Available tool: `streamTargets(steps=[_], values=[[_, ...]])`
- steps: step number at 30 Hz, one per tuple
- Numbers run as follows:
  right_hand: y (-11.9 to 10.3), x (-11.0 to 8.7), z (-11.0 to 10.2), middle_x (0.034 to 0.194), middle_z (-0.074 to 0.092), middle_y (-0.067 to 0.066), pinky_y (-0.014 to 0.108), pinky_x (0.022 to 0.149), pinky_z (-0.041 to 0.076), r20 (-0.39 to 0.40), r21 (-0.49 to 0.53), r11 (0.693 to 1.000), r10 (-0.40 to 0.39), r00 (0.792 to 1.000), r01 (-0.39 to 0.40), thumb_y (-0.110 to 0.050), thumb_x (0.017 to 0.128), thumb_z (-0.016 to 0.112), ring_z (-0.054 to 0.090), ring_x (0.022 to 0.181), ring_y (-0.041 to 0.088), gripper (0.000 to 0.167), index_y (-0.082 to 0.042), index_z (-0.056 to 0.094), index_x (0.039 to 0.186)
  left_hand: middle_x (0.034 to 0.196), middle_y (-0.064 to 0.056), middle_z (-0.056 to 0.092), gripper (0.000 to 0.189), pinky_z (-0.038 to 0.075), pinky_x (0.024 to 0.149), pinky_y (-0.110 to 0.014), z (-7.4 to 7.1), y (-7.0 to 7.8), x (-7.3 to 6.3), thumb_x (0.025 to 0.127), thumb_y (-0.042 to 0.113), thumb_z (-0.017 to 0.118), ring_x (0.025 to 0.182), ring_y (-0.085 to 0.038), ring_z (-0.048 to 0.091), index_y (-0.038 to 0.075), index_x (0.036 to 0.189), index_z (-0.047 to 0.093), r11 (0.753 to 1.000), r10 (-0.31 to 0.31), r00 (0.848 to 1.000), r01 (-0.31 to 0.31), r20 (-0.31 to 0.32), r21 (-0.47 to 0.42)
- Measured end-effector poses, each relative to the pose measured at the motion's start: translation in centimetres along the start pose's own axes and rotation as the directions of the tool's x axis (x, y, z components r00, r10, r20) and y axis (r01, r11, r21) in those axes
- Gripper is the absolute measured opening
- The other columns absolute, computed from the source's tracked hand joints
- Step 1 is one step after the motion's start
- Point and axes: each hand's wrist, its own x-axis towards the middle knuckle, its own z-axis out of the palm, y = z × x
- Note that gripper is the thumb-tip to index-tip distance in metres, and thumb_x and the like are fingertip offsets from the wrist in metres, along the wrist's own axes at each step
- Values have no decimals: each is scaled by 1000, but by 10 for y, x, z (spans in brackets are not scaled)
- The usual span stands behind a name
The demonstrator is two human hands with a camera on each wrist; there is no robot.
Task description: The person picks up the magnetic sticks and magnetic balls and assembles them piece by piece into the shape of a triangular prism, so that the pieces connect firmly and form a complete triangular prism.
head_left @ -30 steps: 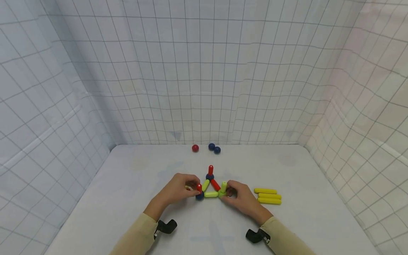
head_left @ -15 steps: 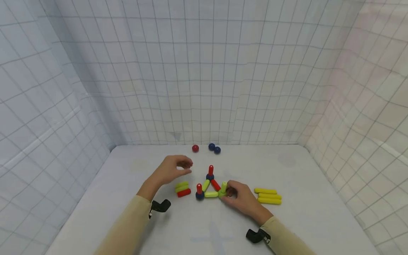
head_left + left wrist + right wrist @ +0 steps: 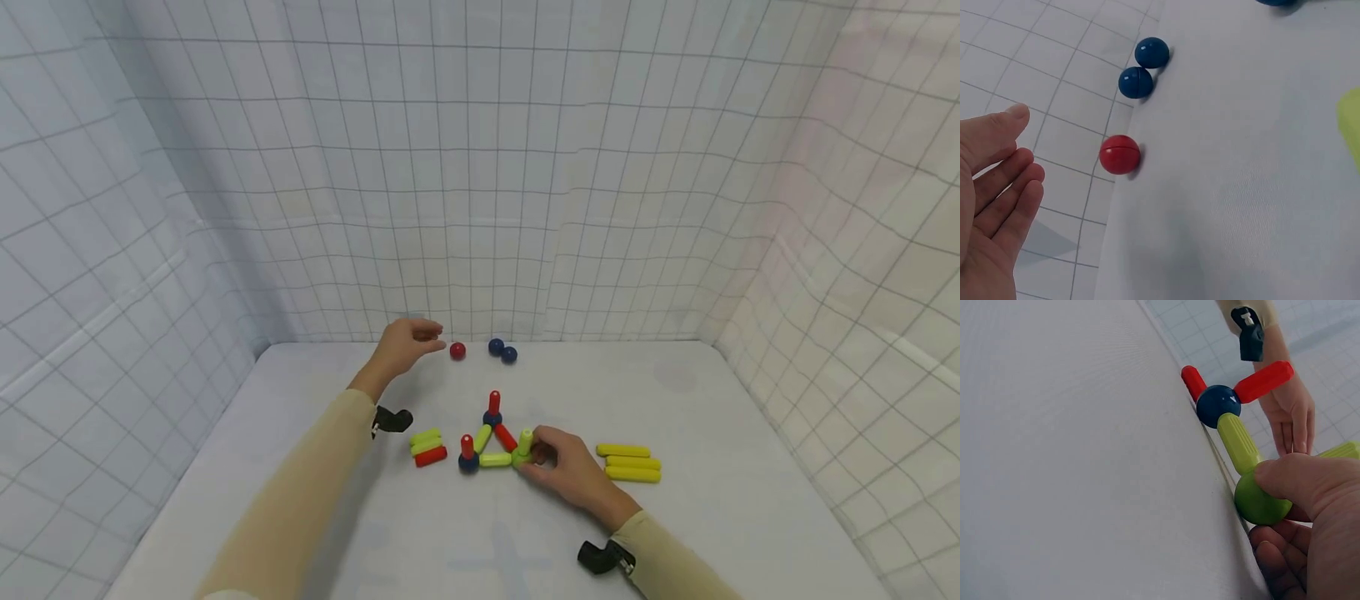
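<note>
My left hand (image 3: pixel 408 343) is raised at the back of the table, fingers loosely bent with nothing in them. Just right of it sits a red ball (image 3: pixel 457 351); a small gap separates them in the left wrist view (image 3: pixel 1120 154). My right hand (image 3: pixel 562 467) pinches a green ball (image 3: pixel 1260 500) between thumb and fingers. That ball is one corner of a flat triangle of short rods, whose other corners are a near blue ball (image 3: pixel 468 462) and a far blue ball (image 3: pixel 492 419). Red rods stand upright on both blue balls, a light green rod (image 3: pixel 526 442) on the green one.
Two loose blue balls (image 3: pixel 502 350) lie right of the red ball, near the back edge. Two short green rods (image 3: pixel 426 442) and a red rod (image 3: pixel 431 456) lie left of the triangle. Three longer yellow rods (image 3: pixel 630 463) lie right of my right hand. Gridded cloth walls surround the table.
My left hand has left the near blue ball with its upright red rod and moved up and back toward the red ball. My right hand has stayed on the green ball.
</note>
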Motion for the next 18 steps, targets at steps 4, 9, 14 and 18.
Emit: streamTargets(steps=[4,9,14,18], values=[[0,-1,0,98,68,-15,31,82,58,1,3,1000,6,1000,-6,-25,96,87,65,89,10,22,-28,66,104,131,-19,73,39,54,106,-51,7,-7,12,102,17,79,123,-35,68,-1,136,72,999,-41,999,41,-6,-4],[2,-1,2,98,68,-15,30,82,58,9,-2,1000,11,1000,-11,-25,96,87,66,89,9,23,-28,65,103,130,-17,72,39,55,104,-50,20,-15,20,101,18,79,122,-34,66,0,135,73,995,-94,995,95,-16,20],[4,-1,2,97,67,-16,31,82,58,3,-15,1000,9,1000,-9,-24,95,87,65,89,9,25,-30,65,103,133,-18,70,41,55,103,-50,31,-17,27,100,19,80,125,-35,65,1,138,73,993,-112,994,113,-4,46],[3,1,2,97,67,-16,30,81,58,1,-22,1000,1,1000,-1,-26,96,87,65,89,9,23,-30,65,104,134,-19,70,43,57,99,-49,37,-20,31,101,19,79,125,-36,65,1,139,72,988,-128,992,126,22,84]])
